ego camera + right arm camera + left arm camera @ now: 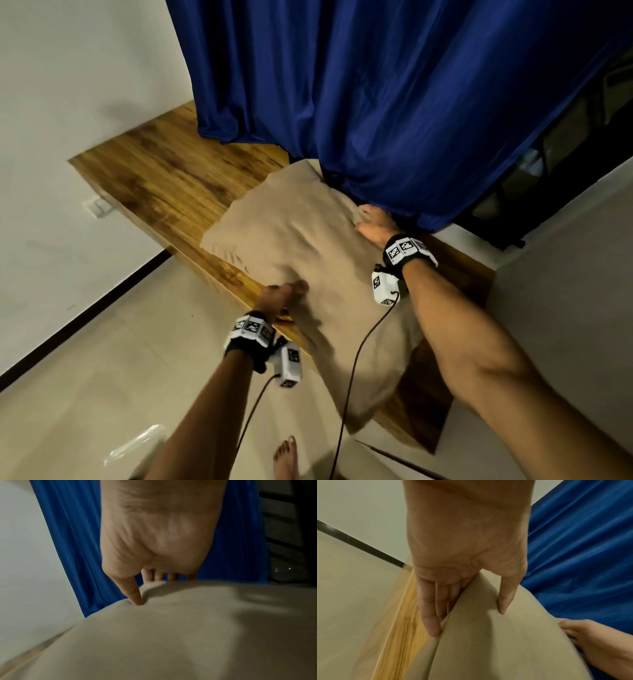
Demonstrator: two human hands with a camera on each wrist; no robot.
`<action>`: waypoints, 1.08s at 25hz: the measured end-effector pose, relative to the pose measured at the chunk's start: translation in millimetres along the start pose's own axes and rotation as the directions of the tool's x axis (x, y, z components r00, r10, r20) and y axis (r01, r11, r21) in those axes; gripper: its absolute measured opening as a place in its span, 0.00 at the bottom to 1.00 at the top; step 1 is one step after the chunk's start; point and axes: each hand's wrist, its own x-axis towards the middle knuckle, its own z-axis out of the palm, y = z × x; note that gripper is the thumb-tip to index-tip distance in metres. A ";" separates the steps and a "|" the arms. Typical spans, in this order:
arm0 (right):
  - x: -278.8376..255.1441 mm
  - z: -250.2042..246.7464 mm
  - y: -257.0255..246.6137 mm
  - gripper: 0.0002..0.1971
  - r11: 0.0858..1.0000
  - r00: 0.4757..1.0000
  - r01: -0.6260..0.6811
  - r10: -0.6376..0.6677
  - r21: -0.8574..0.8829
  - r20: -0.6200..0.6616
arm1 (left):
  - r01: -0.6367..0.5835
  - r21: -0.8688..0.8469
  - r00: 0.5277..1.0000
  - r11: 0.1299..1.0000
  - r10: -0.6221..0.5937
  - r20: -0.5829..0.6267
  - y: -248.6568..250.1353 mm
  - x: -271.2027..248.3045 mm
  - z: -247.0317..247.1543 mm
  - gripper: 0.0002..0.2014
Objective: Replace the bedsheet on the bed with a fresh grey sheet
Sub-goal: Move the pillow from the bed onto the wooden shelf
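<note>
Sheet [301,240], beige-looking and bunched on the wooden platform [161,178], is pinched by your left hand [279,296] at its near edge, thumb on top, while your right hand [375,222] clamps the far edge beside the blue curtain [394,85].

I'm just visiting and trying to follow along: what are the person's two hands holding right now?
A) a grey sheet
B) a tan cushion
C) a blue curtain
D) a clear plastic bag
B: the left hand and the right hand each grip an opposite edge of the tan cushion, which lies on the wooden platform beside the blue curtain.
</note>
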 end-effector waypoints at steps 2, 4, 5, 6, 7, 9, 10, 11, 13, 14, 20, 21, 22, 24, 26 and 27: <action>-6.4 28.4 16.7 0.31 0.997 0.991 -0.046 0.053 -0.058 0.127 | 0.025 0.056 0.996 0.998 -0.029 0.084 -11.0 2.6 22.7 0.20; -20.7 53.6 28.7 0.33 0.995 0.987 -0.043 0.057 -0.095 0.149 | -0.002 0.081 0.990 0.997 -0.009 0.141 -17.2 2.9 39.7 0.19; -27.6 61.8 31.3 0.33 0.993 0.991 -0.027 0.041 -0.114 0.125 | -0.022 0.094 0.988 0.995 0.007 0.153 -18.1 2.5 42.5 0.21; -34.6 63.5 29.8 0.34 0.991 0.996 -0.003 0.015 -0.133 0.092 | -0.039 0.127 0.988 0.991 0.019 0.154 -18.7 0.6 43.3 0.22; -35.6 63.5 27.9 0.34 0.990 0.997 0.018 -0.007 -0.143 0.075 | -0.046 0.166 0.986 0.985 0.018 0.164 -18.6 2.1 42.2 0.21; -41.9 58.0 23.6 0.35 0.992 0.997 0.020 -0.012 -0.121 0.072 | -0.036 0.201 0.984 0.979 -0.001 0.178 -19.6 -3.1 40.3 0.20; -45.7 56.4 22.3 0.35 0.996 0.997 0.004 0.002 -0.086 0.076 | -0.028 0.198 0.986 0.980 -0.005 0.165 -20.8 -7.2 39.9 0.18; -51.4 56.8 22.3 0.35 0.998 0.997 0.001 0.004 -0.056 0.076 | -0.021 0.205 0.990 0.979 -0.009 0.143 -21.2 -15.6 39.7 0.18; -69.1 62.7 21.9 0.34 1.000 0.998 0.017 -0.016 -0.017 0.068 | -0.068 0.258 0.996 0.964 0.052 0.070 -23.9 -24.8 38.1 0.20; -80.6 68.0 22.4 0.34 0.999 0.997 0.033 -0.033 -0.011 0.064 | -0.097 0.266 0.995 0.959 0.092 0.033 -27.1 -28.2 34.7 0.22; -158.9 108.8 28.4 0.36 0.992 0.984 0.119 -0.113 -0.038 0.139 | -0.131 0.213 0.967 0.968 0.172 -0.186 -70.0 -62.9 -1.9 0.33; -174.7 116.2 28.7 0.35 0.990 0.977 0.140 -0.134 -0.026 0.164 | -0.134 0.217 0.957 0.967 0.184 -0.225 -83.3 -75.8 -8.0 0.35; -192.1 124.3 27.2 0.35 0.990 0.969 0.144 -0.142 0.003 0.203 | -0.127 0.227 0.945 0.966 0.187 -0.268 -99.9 -90.9 -15.0 0.36; -223.7 142.4 25.3 0.34 0.988 0.942 0.151 -0.157 0.045 0.296 | -0.102 0.214 0.918 0.972 0.175 -0.355 -136.7 -120.3 -24.6 0.33; -266.7 164.6 28.9 0.35 0.977 0.896 0.210 -0.212 0.049 0.391 | -0.090 0.135 0.888 0.987 0.141 -0.437 -188.1 -163.1 -24.9 0.25; -290.4 176.3 30.9 0.35 0.968 0.871 0.245 -0.243 0.050 0.427 | -0.066 0.096 0.877 0.993 0.104 -0.469 -212.6 -184.8 -25.4 0.22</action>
